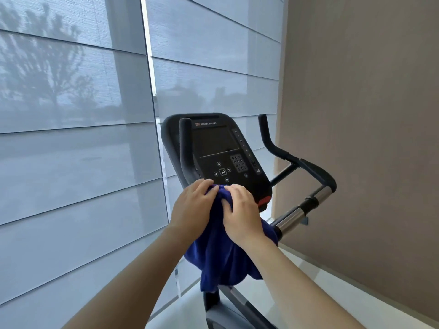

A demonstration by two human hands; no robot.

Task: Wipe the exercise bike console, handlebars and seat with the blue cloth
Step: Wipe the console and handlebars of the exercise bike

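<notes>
The exercise bike's black console [215, 148] faces me at centre, with a dark screen and a keypad. A blue cloth [218, 252] hangs bunched below the console's lower edge. My left hand [192, 207] and my right hand [240, 214] both grip the cloth's top, pressed against the console's bottom left. The left handlebar [185, 148] rises in front of the console. The right handlebar [297, 162] curves away to the right, ending in a chrome section. The seat is out of view.
Sheer window blinds [71, 138] fill the left and back, close behind the console. A beige wall [368, 115] stands to the right of the handlebar. The bike's grey frame [228, 309] runs down below the cloth over a pale floor.
</notes>
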